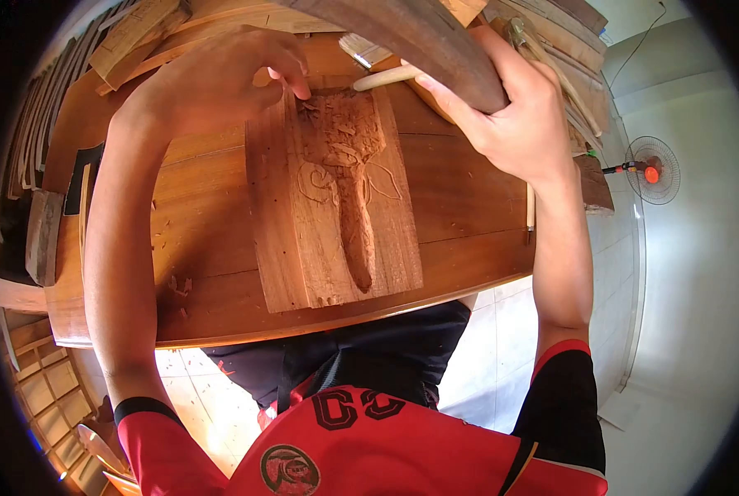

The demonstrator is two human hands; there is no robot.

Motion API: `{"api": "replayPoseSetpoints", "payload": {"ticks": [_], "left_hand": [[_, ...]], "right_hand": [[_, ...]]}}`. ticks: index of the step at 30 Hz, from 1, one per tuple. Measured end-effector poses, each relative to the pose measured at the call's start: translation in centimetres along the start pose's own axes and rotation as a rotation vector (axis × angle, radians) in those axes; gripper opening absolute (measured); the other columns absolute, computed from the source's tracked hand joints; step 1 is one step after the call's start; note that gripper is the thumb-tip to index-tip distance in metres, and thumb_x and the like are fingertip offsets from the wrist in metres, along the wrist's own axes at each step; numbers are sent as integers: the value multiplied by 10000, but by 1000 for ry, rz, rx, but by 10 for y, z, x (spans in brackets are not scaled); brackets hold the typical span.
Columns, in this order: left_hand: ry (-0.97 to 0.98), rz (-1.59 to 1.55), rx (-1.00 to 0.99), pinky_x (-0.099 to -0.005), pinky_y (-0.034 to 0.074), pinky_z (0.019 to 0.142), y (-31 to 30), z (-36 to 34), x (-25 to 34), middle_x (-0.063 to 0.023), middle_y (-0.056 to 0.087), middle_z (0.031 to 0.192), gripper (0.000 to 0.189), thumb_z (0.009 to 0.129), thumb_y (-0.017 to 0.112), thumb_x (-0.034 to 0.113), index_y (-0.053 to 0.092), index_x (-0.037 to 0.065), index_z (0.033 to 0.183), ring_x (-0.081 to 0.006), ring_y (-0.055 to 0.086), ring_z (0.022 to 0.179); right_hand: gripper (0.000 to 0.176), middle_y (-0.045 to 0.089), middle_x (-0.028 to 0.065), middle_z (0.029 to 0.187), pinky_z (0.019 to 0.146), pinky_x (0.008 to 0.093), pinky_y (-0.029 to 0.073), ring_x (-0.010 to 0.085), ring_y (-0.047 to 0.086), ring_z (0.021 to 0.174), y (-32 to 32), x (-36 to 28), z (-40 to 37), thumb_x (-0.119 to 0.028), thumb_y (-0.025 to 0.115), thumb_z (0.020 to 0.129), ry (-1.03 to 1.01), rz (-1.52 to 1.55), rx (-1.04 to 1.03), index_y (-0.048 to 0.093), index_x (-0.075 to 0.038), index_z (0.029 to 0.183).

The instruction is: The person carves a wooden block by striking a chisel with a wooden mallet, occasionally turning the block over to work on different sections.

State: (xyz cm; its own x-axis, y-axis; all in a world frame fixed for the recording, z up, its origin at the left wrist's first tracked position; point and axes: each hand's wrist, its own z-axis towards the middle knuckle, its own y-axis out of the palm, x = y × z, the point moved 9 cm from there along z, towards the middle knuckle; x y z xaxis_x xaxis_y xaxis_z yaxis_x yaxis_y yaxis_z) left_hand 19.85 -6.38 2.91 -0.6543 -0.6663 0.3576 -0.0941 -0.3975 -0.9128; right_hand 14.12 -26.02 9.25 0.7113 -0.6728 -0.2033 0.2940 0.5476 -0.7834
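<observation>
A carved wooden board [394, 240] lies on the brown table [460, 215], with a long rough hollow down its middle and curled outlines beside it. Above the board's upper left corner is my left hand [237, 78], its thumb and index finger bent close together; whether anything is between them is too small to tell. My right hand [522, 116] is wrapped round a thick dark curved wooden piece [419, 41] above the board's upper right. A pale wooden handle [386, 78] also sticks out from my right fingers, pointing left. Wood chips lie in the hollow.
A brush [363, 51] lies beyond the board. Stacked planks [551, 41] line the back and right, with more wood [47, 236] at the left. A thin tool [530, 211] lies near the right edge. A fan [652, 172] stands farther right.
</observation>
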Motion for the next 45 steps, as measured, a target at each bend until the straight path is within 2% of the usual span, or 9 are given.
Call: {"api": "replayPoseSetpoints", "payload": {"ticks": [5, 11, 17, 23, 26, 28, 30, 35, 45], "left_hand": [[75, 9, -14, -390, 455, 1097, 2, -2, 1, -47, 696, 1256, 238, 905, 562, 125, 773, 105, 1015, -251, 609, 1250], [45, -13, -21, -408, 414, 1168, -14, -1, -4, -79, 712, 1238, 244, 892, 590, -20, 773, 82, 1019, -269, 612, 1286], [-16, -114, -41, -367, 503, 1017, -8, 4, -8, -53, 758, 1065, 210, 922, 601, 125, 751, 47, 1047, -213, 680, 1089], [257, -344, 43, -314, 558, 908, -14, 13, 4, -37, 757, 1075, 245, 892, 797, 139, 741, 64, 1118, -175, 698, 963], [128, -132, 96, -322, 570, 848, -11, 4, -4, -33, 766, 1007, 282, 861, 837, 183, 745, 66, 1100, -170, 707, 916], [404, 256, 267, -318, 569, 830, -18, -8, 21, -35, 768, 990, 275, 859, 845, 195, 753, 79, 1091, -164, 707, 888], [405, 300, 289, -316, 567, 821, -20, -11, 24, -37, 769, 986, 288, 855, 852, 208, 756, 85, 1097, -164, 710, 880], [31, -158, 115, -320, 564, 816, -9, -1, -4, -61, 772, 1004, 306, 872, 838, 202, 749, 72, 1134, -192, 723, 930], [89, -170, 235, -363, 568, 878, 1, -17, -5, -104, 760, 1059, 234, 933, 755, 111, 726, 31, 1152, -242, 729, 991]], "right_hand": [[329, 757, 136, 976, 681, 317, 554, 206, 705, 713, 10, 0, 3, -163, 802, 905, -52, -2, 16, 690, -39, 1188], [278, 710, 171, 830, 668, 382, 540, 302, 716, 741, 7, -7, 26, -159, 777, 869, 100, 181, -74, 671, 18, 1056], [324, 713, 175, 840, 662, 399, 548, 293, 717, 729, 23, 4, 31, -164, 772, 870, -45, 135, -49, 656, 20, 1110], [312, 725, 164, 816, 576, 378, 555, 274, 724, 683, 38, -5, 43, -111, 739, 872, 39, 265, -222, 625, 21, 1130], [274, 713, 169, 772, 542, 377, 547, 270, 716, 642, 31, -30, 49, -95, 739, 863, -88, 158, -188, 608, 16, 1076], [261, 702, 173, 742, 542, 385, 547, 270, 708, 621, 33, -37, 52, -89, 746, 854, -117, 73, -201, 596, 14, 1042], [256, 690, 175, 718, 546, 390, 546, 270, 699, 603, 34, -39, 55, -82, 752, 847, -121, 41, -210, 587, 13, 1018], [246, 673, 170, 690, 537, 389, 530, 265, 680, 577, 31, -45, 56, -72, 753, 845, -139, 58, -197, 578, 16, 993], [182, 667, 155, 688, 497, 366, 498, 240, 636, 540, 45, -49, 62, -56, 714, 878, -183, 41, -238, 579, 18, 974]]}}
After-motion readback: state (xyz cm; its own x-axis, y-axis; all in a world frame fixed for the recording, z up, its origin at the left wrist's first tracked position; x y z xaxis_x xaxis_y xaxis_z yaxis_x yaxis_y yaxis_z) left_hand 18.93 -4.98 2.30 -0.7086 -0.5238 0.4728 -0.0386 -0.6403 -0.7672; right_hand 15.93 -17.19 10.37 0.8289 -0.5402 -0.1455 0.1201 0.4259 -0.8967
